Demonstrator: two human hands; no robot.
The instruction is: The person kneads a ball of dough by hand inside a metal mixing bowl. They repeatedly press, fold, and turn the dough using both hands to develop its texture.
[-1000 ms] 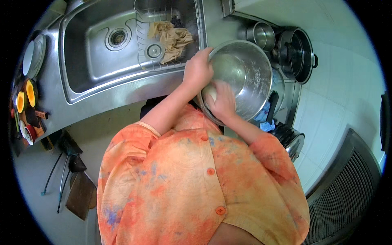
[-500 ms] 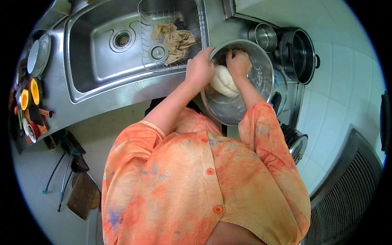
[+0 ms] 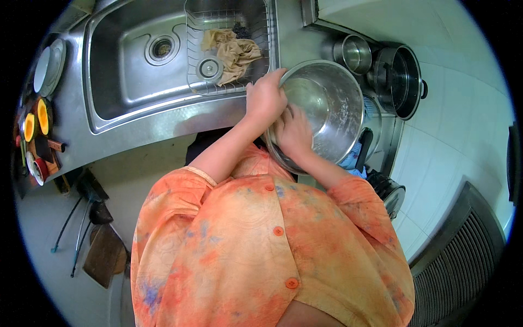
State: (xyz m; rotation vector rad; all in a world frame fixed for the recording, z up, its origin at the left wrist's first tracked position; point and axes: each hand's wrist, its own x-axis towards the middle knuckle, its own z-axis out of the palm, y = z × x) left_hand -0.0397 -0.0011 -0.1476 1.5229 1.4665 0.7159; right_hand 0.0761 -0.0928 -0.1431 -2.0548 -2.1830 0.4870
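A large steel mixing bowl (image 3: 344, 111) leans tilted in front of me, its inner wall smeared with whitish residue. My left hand (image 3: 266, 98) is closed around the bowl's left rim. Inside the bowl, low against the left wall, is my right hand (image 3: 293, 129), blurred by motion, its fingers pointing toward the left rim. The lump of white dough seen earlier does not show now; my right hand and forearm cover the spot where it lay.
Left of the bowl is a steel sink (image 3: 128, 82) with a wire rack (image 3: 190, 71) holding a tan cloth (image 3: 235, 57) and a drain strainer (image 3: 210, 68). A small pot (image 3: 354, 53) and a dark lidded pan (image 3: 400, 79) stand behind right. Cut squash (image 3: 42, 115) lies far left.
My right hand has moved down and left inside the bowl, toward my left hand. The bowl has tipped, and the dough has gone out of sight. My left hand keeps its hold.
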